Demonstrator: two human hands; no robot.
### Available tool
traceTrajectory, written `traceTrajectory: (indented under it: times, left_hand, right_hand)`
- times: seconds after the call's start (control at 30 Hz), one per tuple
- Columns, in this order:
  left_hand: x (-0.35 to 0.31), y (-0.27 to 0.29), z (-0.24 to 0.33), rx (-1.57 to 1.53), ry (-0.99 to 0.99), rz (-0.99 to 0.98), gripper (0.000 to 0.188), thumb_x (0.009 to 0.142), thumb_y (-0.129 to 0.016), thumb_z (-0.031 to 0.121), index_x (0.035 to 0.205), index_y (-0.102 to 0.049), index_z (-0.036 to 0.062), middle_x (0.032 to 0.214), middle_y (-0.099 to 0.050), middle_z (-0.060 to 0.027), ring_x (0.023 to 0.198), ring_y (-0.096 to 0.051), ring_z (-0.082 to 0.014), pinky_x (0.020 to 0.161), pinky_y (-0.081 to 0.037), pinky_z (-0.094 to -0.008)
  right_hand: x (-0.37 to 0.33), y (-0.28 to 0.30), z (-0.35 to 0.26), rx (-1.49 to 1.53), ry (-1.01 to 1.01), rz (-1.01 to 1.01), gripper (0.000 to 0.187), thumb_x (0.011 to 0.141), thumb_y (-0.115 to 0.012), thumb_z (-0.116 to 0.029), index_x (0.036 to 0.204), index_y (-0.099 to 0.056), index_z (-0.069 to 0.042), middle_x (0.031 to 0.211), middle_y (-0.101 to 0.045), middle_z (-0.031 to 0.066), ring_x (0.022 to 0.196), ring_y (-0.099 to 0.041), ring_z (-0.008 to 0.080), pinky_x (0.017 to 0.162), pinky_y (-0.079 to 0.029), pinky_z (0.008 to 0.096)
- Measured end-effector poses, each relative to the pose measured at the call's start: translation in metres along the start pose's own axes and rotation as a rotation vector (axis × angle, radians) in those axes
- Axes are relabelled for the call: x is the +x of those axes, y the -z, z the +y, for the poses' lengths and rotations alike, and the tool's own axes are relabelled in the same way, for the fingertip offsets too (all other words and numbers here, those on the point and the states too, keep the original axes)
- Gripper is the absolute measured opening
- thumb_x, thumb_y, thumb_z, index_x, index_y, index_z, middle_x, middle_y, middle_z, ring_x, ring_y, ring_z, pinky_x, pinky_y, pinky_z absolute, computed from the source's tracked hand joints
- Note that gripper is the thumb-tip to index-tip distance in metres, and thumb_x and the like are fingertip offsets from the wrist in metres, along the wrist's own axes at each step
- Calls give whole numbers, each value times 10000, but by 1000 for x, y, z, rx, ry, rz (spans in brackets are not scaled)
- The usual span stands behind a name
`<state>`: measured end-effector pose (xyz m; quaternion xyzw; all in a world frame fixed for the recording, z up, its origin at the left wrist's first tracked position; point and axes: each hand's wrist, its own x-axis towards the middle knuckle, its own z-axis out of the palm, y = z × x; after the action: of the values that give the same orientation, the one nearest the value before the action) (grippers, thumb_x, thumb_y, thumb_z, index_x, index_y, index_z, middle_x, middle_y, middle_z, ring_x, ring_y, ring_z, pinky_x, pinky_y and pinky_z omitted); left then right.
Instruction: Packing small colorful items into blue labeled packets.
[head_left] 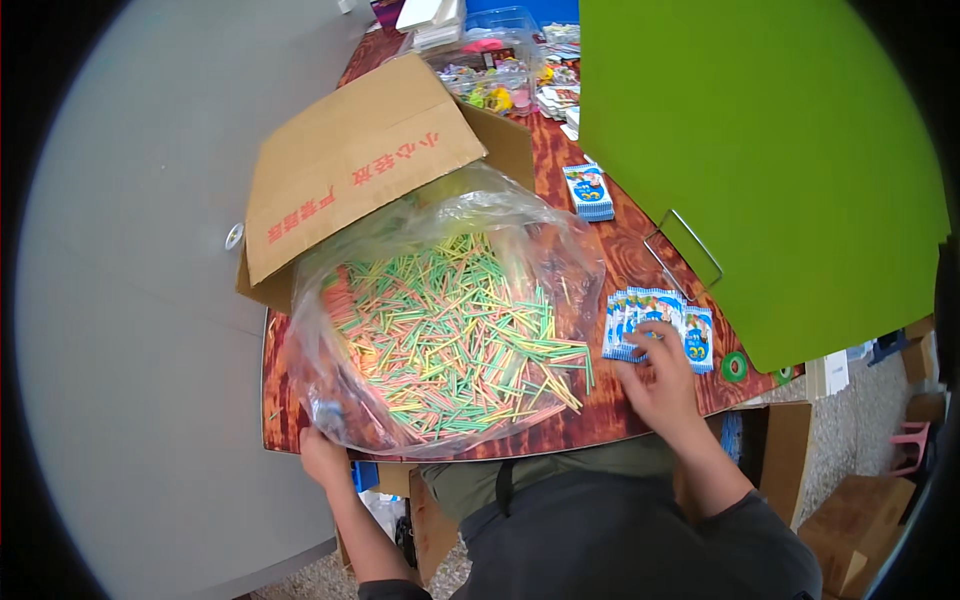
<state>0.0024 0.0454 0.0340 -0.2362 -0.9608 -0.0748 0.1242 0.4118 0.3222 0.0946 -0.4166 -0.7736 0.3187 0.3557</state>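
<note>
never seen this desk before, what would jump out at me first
The big clear bag heaped with thin green, yellow and pink sticks fills the middle of the wooden table, spilling out of an open cardboard box. A bright green board covers the upper right. The right hand rests on a fanned row of small blue packets, while the left hand holds the bag's near edge.

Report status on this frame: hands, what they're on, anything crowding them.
Left hand grips clear bag of coloured sticks at table edge. Right hand flat on fanned blue packets. Open cardboard box behind bag; green board close right.
</note>
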Motion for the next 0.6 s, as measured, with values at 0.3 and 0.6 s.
traceTrajectory:
  times: [0.3,0.6]
  left_hand:
    - [-43,63,11,-1172,90,78,122,888,-691,27,971,-706,-61,874,-697,-59,789,-609,-105,729,-492,-249]
    - [-79,69,161,-1313,-462,-173,146,614,-745,-57,721,-658,-8,716,-628,-76,641,-583,-167,595,-450,-279]
  right_hand:
    - [-12,-25,-35,130,153,-229,309,786,-776,-89,1072,-669,-41,1125,-586,134,1028,-606,285,846,-503,357]
    - [-17,-44,-81,419,557,-428,375,766,-794,-80,1120,-678,-36,1145,-645,135,981,-674,267,821,-557,340]
